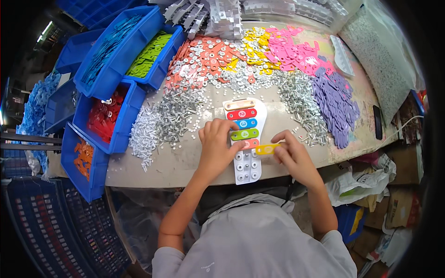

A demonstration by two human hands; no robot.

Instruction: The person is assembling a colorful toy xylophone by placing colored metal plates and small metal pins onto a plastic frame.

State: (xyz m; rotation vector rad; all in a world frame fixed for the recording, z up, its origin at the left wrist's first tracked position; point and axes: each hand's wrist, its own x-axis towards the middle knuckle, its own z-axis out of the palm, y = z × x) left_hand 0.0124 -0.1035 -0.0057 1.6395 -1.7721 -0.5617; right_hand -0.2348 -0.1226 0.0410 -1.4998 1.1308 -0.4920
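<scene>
A white toy xylophone base [246, 169] lies on the table's near edge, with orange, red, blue, green and another red bar fixed across it. My left hand [216, 146] rests on the base's left side, fingers touching the green and red bars. In my right hand [291, 155] I pinch a small yellow bar [266, 148] at the base's right edge, just below the lowest fixed bar. The lower part of the base shows bare white pegs.
Heaps of silver screws [176, 116], white pegs [141, 134], and coral, yellow, pink and purple bars [333, 99] cover the table. Blue bins [120, 125] with blue, green, red and orange bars stand at left. A dark phone [378, 123] lies at right.
</scene>
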